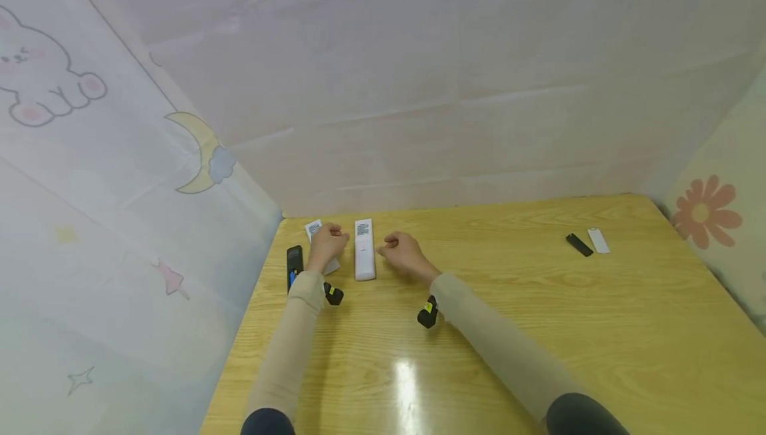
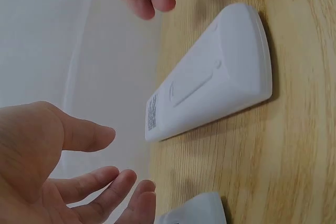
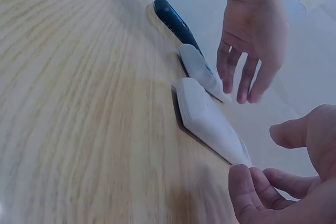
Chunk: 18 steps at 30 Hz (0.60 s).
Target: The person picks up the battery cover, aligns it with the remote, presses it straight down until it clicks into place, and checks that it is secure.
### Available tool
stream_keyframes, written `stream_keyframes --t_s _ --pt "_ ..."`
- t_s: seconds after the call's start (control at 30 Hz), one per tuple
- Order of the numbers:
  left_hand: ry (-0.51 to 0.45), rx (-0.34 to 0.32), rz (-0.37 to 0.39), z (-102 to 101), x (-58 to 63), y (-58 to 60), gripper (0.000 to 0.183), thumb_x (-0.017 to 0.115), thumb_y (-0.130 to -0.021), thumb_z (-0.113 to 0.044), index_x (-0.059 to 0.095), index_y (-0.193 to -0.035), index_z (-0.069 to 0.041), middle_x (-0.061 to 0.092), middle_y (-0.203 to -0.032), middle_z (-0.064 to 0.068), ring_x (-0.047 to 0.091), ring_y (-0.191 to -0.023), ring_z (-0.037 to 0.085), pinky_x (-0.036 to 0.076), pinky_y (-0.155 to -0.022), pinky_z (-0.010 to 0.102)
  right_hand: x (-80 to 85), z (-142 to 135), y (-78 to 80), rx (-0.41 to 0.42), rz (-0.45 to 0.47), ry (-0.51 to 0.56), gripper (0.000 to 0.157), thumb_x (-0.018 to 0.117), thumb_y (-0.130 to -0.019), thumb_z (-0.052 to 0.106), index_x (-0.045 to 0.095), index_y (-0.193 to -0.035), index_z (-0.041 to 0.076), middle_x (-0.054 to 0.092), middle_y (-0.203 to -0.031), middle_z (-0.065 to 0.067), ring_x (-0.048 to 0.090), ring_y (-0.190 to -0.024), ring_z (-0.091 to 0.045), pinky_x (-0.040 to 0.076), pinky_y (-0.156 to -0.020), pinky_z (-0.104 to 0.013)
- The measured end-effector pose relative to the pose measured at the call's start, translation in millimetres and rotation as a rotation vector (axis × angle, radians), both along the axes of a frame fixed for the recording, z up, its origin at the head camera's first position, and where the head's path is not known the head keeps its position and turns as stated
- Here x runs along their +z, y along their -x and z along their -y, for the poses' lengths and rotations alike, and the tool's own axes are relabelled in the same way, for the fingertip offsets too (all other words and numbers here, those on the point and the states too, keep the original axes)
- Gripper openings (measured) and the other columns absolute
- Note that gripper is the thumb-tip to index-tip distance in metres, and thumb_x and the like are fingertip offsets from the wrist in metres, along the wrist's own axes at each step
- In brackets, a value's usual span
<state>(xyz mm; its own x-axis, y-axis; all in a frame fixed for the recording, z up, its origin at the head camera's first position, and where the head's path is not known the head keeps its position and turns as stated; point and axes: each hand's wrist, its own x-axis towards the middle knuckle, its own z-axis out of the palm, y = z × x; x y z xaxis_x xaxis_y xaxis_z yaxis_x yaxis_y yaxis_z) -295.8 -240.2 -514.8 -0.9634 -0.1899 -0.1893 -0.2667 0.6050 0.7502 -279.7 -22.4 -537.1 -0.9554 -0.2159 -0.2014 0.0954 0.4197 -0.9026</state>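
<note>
A makeshift recording booth rather than a lived-in room: a bare wooden table (image 1: pixel 538 328) is boxed in on 3 sides by pale sheets (image 1: pixel 419 89) printed with a bunny (image 1: pixel 42 76), a moon (image 1: pixel 200 152) and a flower (image 1: pixel 706 212).

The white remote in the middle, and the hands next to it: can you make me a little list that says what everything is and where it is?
white remote: lies back side up on the wooden table, between the two hands
left hand: empty, fingers loosely curled, above a second white remote
right hand: empty, fingers relaxed, beside the white remote, not touching it
black remote: flat on the table, farthest left
small black piece and small white piece: side by side far to the right
</note>
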Motion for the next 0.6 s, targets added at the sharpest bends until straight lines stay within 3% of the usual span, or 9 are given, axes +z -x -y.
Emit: stream_keyframes --t_s 0.23,0.43,0.6 --pt "0.015 0.016 -0.003 7.9 2.3 0.5 0.056 0.065 -0.106 -0.028 0.053 -0.152 0.001 0.059 -0.146 0.021 0.060 -0.131 0.041 0.055 -0.107 0.054 2.9 -11.7 5.4 -0.015 -0.009 0.014 0.051 0.070 -0.104 0.029 0.060 -0.143 -0.002 0.067 -0.130 -0.016 0.065 -0.119 -0.032 0.056 -0.103 -0.047" --pt "0.053 0.009 -0.013 16.0 2.6 -1.3 0.057 0.063 -0.107 -0.028 0.051 -0.153 0.003 0.058 -0.148 0.024 0.059 -0.133 0.043 0.053 -0.108 0.057 5.5 -19.6 8.5 -0.019 -0.019 0.018 0.051 0.069 -0.105 0.029 0.059 -0.144 -0.001 0.067 -0.128 -0.015 0.067 -0.110 -0.028 0.057 -0.098 -0.043" --pt "0.070 0.029 0.001 23.7 1.1 -5.0 0.057 0.062 -0.107 -0.029 0.050 -0.153 0.002 0.058 -0.147 0.022 0.058 -0.133 0.042 0.052 -0.110 0.057 12.3 -26.1 9.0 -0.003 -0.037 0.045 0.051 0.069 -0.105 0.027 0.058 -0.144 -0.003 0.065 -0.127 -0.016 0.071 -0.104 -0.033 0.058 -0.091 -0.042"
